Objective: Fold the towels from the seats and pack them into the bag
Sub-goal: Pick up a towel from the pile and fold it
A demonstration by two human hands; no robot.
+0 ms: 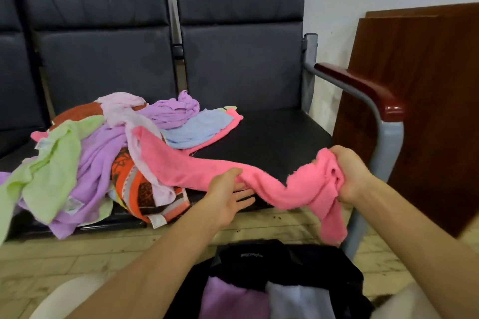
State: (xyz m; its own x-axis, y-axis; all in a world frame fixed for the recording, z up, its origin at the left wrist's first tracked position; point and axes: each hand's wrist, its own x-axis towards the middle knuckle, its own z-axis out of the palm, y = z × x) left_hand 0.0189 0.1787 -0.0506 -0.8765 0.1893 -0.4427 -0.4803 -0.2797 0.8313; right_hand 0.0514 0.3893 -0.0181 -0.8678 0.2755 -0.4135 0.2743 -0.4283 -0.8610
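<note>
A bright pink towel (197, 168) stretches from the pile on the seats across to the right. My right hand (350, 173) grips its bunched end above the seat's front edge, and a loose tail hangs down toward the bag. My left hand (230, 197) sits under the towel's middle with the thumb over the cloth and the fingers extended. The pile of towels (90, 153) in green, lilac, pale pink, light blue and orange print lies on the black seat (272, 137). A black bag (285, 267) stands open on the floor below, holding a lilac towel (228, 300) and a pale grey one (298, 303).
Dark padded seat backs (238, 33) line the white wall. A grey metal armrest with a red-brown wooden top (363, 88) closes off the right end of the seats. A brown wooden panel (427, 98) leans beyond it. Worn tiles (77, 259) cover the floor.
</note>
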